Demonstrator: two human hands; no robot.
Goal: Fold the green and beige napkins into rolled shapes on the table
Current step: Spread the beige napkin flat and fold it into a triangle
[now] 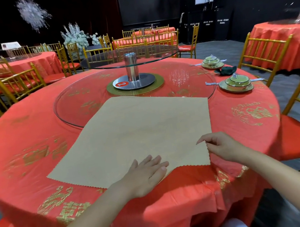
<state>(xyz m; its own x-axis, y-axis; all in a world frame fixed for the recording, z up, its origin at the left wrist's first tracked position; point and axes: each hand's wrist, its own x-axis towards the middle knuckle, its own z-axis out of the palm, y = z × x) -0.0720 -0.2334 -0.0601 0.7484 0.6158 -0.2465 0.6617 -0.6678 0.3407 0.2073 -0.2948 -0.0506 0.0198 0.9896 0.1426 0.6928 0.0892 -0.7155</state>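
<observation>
The beige napkin point(138, 130) lies flat on the table point(243, 142). The left hand point(146, 174) rests straight-fingered on its near edge; the right hand point(222, 147) pinches the corner beside it. The cloth looks light, limp and probably slippery, best taken by 2 corners. The green napkin point(225, 71) sits far beyond the right hand.

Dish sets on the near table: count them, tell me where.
2, both on the right: one dish set farther back, the other nearer, the green napkin between them.

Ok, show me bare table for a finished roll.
Bare table lies left of the beige napkin, out to the rim, and right of it, before the near bowl set. Crowded: far right, green napkin between that and the far bowl set.
</observation>
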